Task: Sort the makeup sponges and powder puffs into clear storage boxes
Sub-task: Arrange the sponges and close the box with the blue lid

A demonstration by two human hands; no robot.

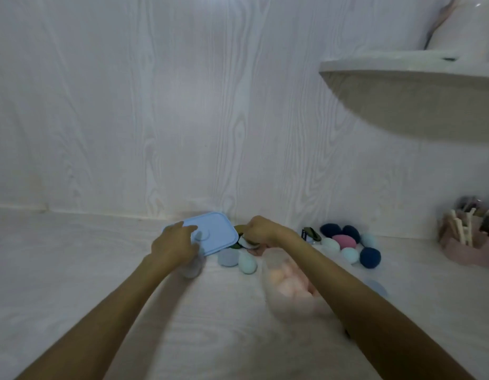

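A person's left hand (174, 244) grips the edge of a pale blue lid (212, 233), lifted at a tilt over the white wood-grain table (73, 270), while the right hand (258, 231), fingers curled, appears to pinch a dark-rimmed puff (244, 244) just at the lid's 3 o'clock side; blur makes the exact hold uncertain. A clear storage box (290, 283) at 5 o'clock from that hand already holds peach and pink sponges (288, 281), so part of the sorting looks done. Much is left: a grey-blue sponge (227, 257) and a mint sponge (247, 263) lie loose at the lid's 6 o'clock, and a cluster of navy, pink and pale blue sponges (347, 246) waits at 3 o'clock, well apart from the box. A pink organiser (468, 242) of brushes stands at the far right.
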